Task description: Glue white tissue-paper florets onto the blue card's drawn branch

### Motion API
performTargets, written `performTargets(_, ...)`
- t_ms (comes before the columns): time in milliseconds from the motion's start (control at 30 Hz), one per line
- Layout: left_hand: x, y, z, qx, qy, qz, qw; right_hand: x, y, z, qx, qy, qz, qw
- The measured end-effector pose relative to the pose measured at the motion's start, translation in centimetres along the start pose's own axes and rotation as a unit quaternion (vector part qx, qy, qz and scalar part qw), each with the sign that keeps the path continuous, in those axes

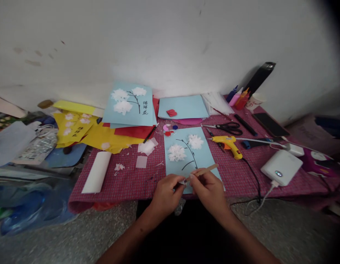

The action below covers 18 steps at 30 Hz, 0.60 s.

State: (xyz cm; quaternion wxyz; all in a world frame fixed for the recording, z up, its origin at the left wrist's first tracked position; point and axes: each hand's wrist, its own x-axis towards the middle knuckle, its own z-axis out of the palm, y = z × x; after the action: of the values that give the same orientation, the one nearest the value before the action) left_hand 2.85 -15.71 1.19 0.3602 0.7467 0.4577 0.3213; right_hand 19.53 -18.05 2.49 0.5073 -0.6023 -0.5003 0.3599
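Observation:
My right hand pinches a flat wooden stick that slants up to the right. Close beside it, the fingers of my left hand are pressed together on a small whitish piece, too small to name, near the stick's lower end. Both hands are over the lower part of a light blue sheet. This sheet carries a dark drawn branch and two ruffled white paper flowers, one upper right and one left. The sheet's bottom edge is partly hidden by my hands.
A yellow glue gun, black scissors and a white power bank lie to the right. Paper squares and a white paper roll lie left. Behind are a finished-looking flower card, paint bottles and a wall.

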Motion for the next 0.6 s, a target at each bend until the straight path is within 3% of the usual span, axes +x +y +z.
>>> performTargets(200,-0.1,-0.6,0.4,0.043,0.009,0.059,0.997,0.1,0.3,0.6,0.031,-0.006,0.016,0.999)
performTargets(400,0.6,-0.1,-0.5,-0.003,-0.01,0.036,0.999,1.4,-0.5,-0.8,0.114,-0.145,0.041,0.982)
performTargets(500,1.7,0.2,-1.2,-0.025,-0.038,0.026,0.999,2.8,-1.3,-1.3,0.044,-0.192,-0.008,0.98)
performTargets(600,3.2,0.2,-1.7,-0.011,-0.066,0.031,0.997,4.7,-2.1,-1.5,-0.093,-0.202,-0.096,0.97)
